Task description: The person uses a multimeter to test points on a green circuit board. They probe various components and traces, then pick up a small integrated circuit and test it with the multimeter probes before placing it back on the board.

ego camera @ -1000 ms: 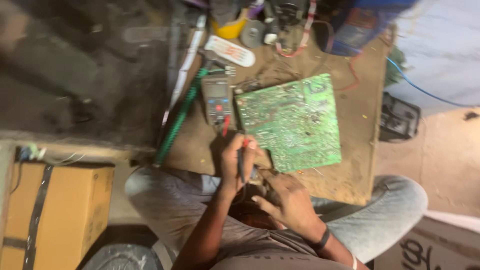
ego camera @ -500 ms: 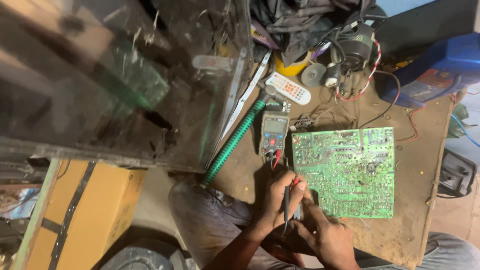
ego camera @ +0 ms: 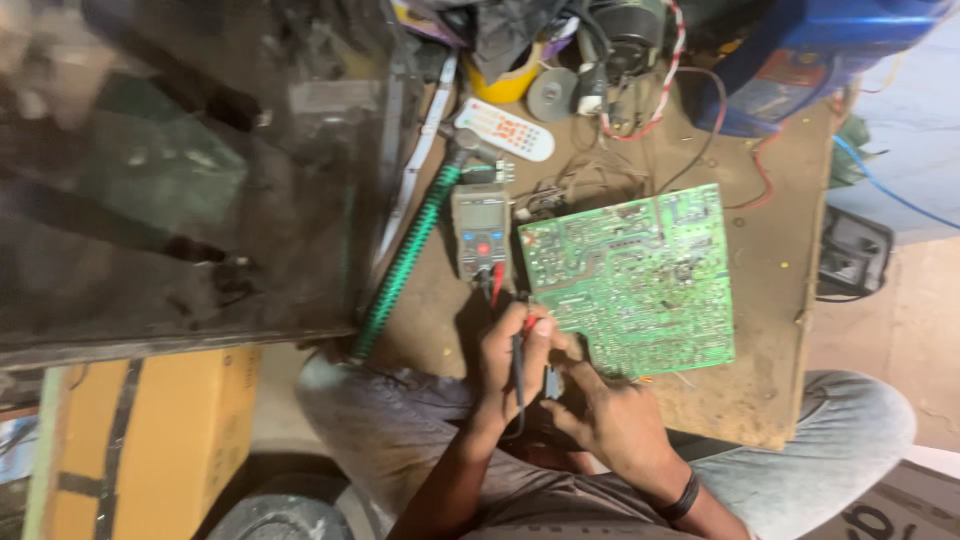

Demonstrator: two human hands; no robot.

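Green circuit board [ego camera: 635, 275] lies flat on the wooden bench [ego camera: 770, 330], just right of a grey multimeter [ego camera: 482, 232]. Left hand [ego camera: 510, 365] at the board's near-left corner, fingers pinched on a dark probe [ego camera: 519, 365], red tip showing. Right hand [ego camera: 605, 415] just beside it, fingers curled on a small dark part; exact grip unclear. White remote [ego camera: 505, 130] and green coiled hose [ego camera: 405, 262] lie farther off.

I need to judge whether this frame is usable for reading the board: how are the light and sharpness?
Head view: warm, dim light; the green circuit board and multimeter are fairly sharp; the glass panel at left is smeared with blur and reflections; both hands, left and right, sit in shadow.
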